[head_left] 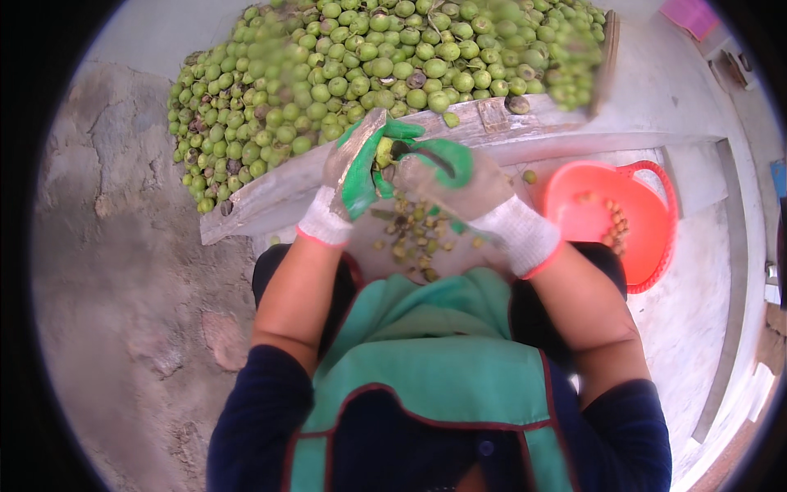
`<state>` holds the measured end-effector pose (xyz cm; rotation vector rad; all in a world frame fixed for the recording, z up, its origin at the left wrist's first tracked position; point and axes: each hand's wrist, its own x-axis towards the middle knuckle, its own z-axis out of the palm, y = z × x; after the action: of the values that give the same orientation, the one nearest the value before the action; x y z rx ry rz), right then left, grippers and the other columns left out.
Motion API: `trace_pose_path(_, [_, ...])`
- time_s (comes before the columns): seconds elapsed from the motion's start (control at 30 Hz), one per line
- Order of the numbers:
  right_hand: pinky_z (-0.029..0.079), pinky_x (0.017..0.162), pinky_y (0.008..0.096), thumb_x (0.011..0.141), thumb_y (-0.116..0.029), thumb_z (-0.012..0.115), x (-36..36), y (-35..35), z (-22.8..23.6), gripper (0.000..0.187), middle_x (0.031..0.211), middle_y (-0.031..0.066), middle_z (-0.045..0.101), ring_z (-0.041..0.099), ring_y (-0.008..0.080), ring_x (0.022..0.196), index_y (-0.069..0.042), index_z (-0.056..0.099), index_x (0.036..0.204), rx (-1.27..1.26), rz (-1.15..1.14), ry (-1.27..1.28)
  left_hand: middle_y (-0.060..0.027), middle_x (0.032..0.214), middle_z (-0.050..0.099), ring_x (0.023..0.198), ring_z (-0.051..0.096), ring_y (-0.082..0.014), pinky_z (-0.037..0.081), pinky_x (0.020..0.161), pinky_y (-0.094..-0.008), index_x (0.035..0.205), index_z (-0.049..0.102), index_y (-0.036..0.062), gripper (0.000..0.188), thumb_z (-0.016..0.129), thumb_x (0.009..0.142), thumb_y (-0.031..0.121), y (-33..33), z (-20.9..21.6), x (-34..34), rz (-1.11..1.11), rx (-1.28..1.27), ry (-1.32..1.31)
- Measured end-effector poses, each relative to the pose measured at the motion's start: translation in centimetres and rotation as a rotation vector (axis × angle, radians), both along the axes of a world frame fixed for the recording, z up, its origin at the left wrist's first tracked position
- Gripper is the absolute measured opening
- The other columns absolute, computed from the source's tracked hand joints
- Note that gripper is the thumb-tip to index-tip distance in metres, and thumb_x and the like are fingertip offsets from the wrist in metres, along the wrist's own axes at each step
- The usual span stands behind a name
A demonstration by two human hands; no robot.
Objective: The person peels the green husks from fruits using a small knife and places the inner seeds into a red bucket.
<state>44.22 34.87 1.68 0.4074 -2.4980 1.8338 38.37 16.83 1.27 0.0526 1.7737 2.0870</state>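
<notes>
Both my hands wear white knit gloves with green and worn greyish coating, and they meet in front of me. My left hand (pixel 357 160) is closed round a yellow-green piece of green-husked walnut (pixel 384 153). Close against it, my right hand (pixel 443 176) is closed too; a small dark thing shows at its fingertips, partly hidden, and I cannot make out what it is. Beneath the hands, cut husk pieces (pixel 411 234) lie scattered on the ground between my knees.
A large heap of green-husked walnuts (pixel 361 66) rises behind a wooden board (pixel 287 184). To the right stands a red plastic basket (pixel 566 197) with several small brown nuts (pixel 616 225) in it. A single green walnut (pixel 529 176) lies beside the basket.
</notes>
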Motion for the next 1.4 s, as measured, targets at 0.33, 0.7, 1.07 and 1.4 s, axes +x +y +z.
trace_pose_path(0.33, [0.049,0.044,0.0232,0.091,-0.037,0.067,-1.5,1.3,0.1,0.045,0.084,0.0037,0.067,0.064,0.0086,0.063,-0.004,0.059,0.12,-0.307,-0.073,-0.266,-0.0158,0.113,0.066,0.084,0.068,-0.0219,0.055,0.057,-0.0302,0.126,0.053,0.001,0.041,0.053,0.099,0.033,-4.0,4.3,-3.5,0.166,0.205,0.11])
trace_pose_path(0.7, [0.05,0.049,0.0256,0.089,-0.029,0.069,-4.3,-2.7,-8.3,0.048,0.084,0.0078,0.066,0.064,0.0132,0.065,0.0,0.054,0.125,0.242,0.133,-0.214,-0.01,0.128,0.054,0.109,0.058,-0.0273,0.057,0.081,-0.0403,0.137,0.046,0.0138,0.05,0.061,0.094,0.034,-32.3,-7.4,-9.7,1.044,0.197,-0.174])
trace_pose_path(1.07, [0.055,0.074,0.038,0.084,-0.028,0.072,-14.2,-13.4,-10.4,0.045,0.095,0.0194,0.068,0.069,0.0321,0.085,-0.004,0.06,0.12,0.425,0.06,-0.002,-0.0064,0.132,0.054,0.112,0.055,-0.0152,0.044,0.096,-0.0285,0.138,0.048,0.0112,0.051,0.066,0.092,0.023,-47.2,-11.9,-14.7,1.263,-0.367,0.241])
trace_pose_path(1.4, [0.053,0.063,0.043,0.076,-0.021,0.073,-22.8,-21.4,-14.7,0.067,0.082,0.0162,0.065,0.063,0.0336,0.068,-0.011,0.047,0.138,0.708,0.063,0.374,-0.0148,0.125,0.063,0.112,0.062,-0.0226,0.048,0.095,-0.0351,0.134,0.052,0.006,0.052,0.064,0.092,0.033,-43.7,-13.8,-15.1,1.182,-1.046,0.328])
